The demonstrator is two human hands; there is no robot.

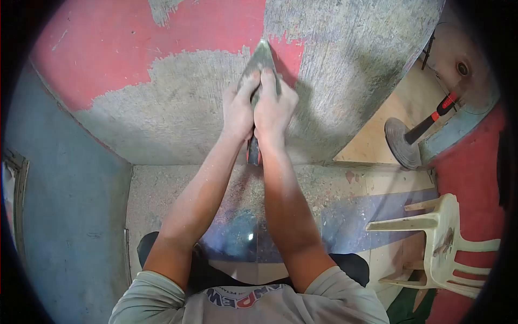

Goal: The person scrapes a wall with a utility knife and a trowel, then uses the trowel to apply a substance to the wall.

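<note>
A triangular metal scraper blade (263, 54) points upward against the wall, its tip at the edge of the red paint (189, 27). My left hand (240, 105) and my right hand (275, 102) are closed round the tool side by side, thumbs pressed on the blade. Below the wrists the black and red handle end (253, 152) sticks out. Both hands are coated in pale dust. Around the blade the wall shows bare grey patches (194, 102) with ragged paint edges.
Paint flakes lie on the floor (162, 186) beneath the wall. At the right are a white plastic chair (440, 237), a round grey disc (402, 143) with a black and red handle, and a red wall (472, 167). A blue-grey wall (70, 178) bounds the left side.
</note>
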